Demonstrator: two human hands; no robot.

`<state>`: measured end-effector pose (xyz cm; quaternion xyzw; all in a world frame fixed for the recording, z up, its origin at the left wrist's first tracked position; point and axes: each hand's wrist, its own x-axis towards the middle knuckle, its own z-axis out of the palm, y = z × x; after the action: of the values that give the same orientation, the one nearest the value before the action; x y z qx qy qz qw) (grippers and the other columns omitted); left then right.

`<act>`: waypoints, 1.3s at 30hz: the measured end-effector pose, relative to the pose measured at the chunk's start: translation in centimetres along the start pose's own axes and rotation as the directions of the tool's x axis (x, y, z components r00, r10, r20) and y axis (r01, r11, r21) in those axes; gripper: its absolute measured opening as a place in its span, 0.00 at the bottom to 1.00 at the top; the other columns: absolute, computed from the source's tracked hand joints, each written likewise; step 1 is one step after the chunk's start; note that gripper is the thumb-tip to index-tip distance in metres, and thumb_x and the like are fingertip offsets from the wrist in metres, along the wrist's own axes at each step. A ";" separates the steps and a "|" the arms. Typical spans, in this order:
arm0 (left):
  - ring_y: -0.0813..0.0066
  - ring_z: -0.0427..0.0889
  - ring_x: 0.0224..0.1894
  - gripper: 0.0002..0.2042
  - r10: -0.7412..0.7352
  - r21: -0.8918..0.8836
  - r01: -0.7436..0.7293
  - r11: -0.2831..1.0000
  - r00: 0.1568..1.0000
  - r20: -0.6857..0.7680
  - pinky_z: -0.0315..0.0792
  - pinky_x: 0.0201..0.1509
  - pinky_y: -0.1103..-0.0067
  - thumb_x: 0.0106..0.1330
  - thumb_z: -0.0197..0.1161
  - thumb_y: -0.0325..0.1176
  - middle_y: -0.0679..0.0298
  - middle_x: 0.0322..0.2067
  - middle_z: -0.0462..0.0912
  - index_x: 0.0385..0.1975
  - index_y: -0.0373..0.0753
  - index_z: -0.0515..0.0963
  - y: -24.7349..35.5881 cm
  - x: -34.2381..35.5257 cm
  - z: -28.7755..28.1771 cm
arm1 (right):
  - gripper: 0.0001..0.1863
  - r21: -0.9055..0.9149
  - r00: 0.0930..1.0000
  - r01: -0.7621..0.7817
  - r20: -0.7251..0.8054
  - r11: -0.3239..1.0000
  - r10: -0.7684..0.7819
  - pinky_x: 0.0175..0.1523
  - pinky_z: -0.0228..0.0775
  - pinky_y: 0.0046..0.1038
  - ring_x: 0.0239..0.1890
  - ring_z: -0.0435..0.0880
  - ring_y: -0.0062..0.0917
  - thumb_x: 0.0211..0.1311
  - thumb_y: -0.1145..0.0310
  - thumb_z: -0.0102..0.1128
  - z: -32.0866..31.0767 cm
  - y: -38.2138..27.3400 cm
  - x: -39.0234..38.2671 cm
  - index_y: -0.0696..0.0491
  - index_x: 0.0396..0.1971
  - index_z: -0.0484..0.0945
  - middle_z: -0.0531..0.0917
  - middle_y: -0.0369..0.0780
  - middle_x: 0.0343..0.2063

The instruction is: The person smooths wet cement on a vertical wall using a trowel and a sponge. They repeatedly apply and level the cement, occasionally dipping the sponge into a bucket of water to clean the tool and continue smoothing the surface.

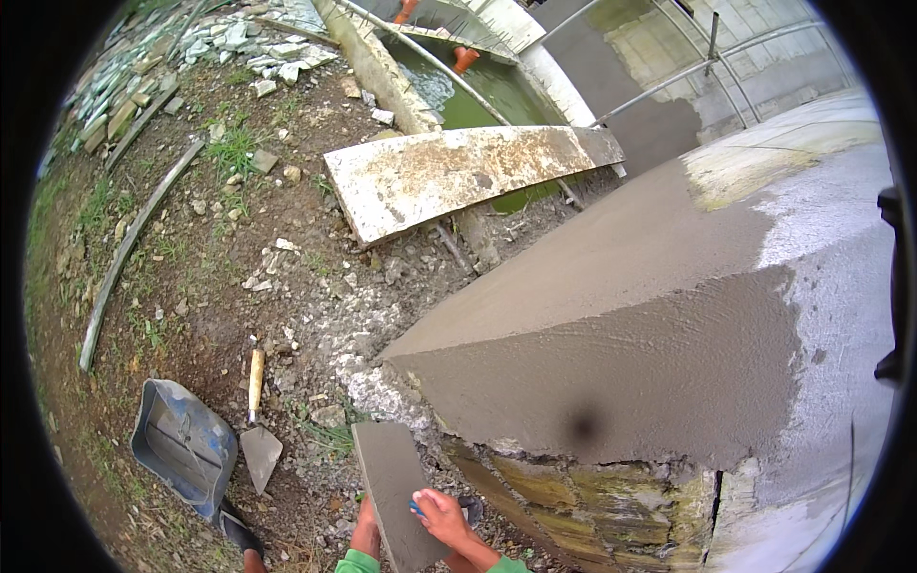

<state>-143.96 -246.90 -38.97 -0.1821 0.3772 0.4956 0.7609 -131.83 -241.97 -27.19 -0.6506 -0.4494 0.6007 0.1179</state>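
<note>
A long, flat plastering float (390,468), grey with mortar, slants up from the lower edge. My right hand (445,518) is closed over its right side, with a bit of blue showing between the fingers, perhaps a handle. At the opposite edge is my left hand (365,531), partly behind the float; its fingers are hidden. Just beyond the float rises a wall corner coated in wet grey mortar (611,372), its lower part bare, stained block (564,487). On the ground to the left lies a pointed trowel (261,453) with a wooden handle.
Beside the trowel stands a cut-open blue-grey plastic container (186,444). A stained white slab (458,177) lies across the far ground, before a pool of green water (478,91). Rubble (239,48), a curved strip (129,248) and metal rails (669,81) lie around.
</note>
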 end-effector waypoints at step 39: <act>0.77 0.77 0.24 0.16 0.581 0.350 -0.533 0.770 0.813 -0.040 0.77 0.24 0.81 0.75 0.54 0.37 0.55 0.48 0.72 0.53 0.33 0.67 3.7 9.4 22.2 | 0.17 -0.438 0.803 0.052 0.553 0.898 0.223 0.52 0.72 0.38 0.46 0.79 0.34 0.75 0.57 0.47 -1.2 9.7 -3.3 0.52 0.55 0.71 0.78 0.45 0.46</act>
<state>-136.45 -224.99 -31.33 0.0295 0.5444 0.6158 0.5688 -126.02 -249.42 -31.38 -0.4609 -0.5544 0.6627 -0.2027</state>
